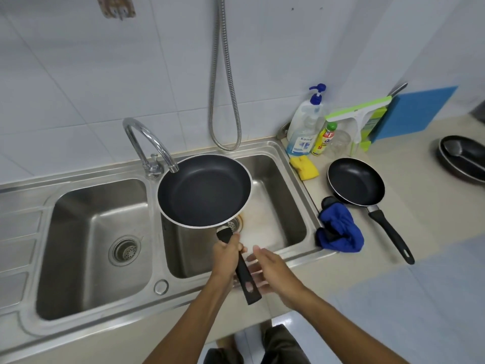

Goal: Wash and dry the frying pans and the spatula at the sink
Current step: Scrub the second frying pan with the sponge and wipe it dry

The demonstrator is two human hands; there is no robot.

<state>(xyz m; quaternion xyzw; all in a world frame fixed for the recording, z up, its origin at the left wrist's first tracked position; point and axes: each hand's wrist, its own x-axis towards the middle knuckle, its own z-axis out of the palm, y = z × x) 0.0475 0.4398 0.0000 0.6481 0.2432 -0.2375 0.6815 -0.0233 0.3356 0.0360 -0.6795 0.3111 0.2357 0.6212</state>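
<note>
Right now, the big frying pan (204, 190) is hanging in the air over the right basin of the sink (278, 232), with its far rim tucked just under the tap (147, 137). The left hand (227, 254) is holding it, with the fingers wrapping tight around the top of the black handle (245, 279). The right hand (273, 269) is hovering just beside the handle's end, blurry, with its fingers loose and holding nothing. Only one hand is carrying the pan, so I am thinking it could tip, or slide out if the handle is wet, and bang into the basin. Its rim could also be knocking the tap. The small frying pan (355, 182) is lying on the counter (420, 206) near the sink, with the blue cloth (341, 232) sitting at the sink's edge, and a swinging pan could be bumping them.
</note>
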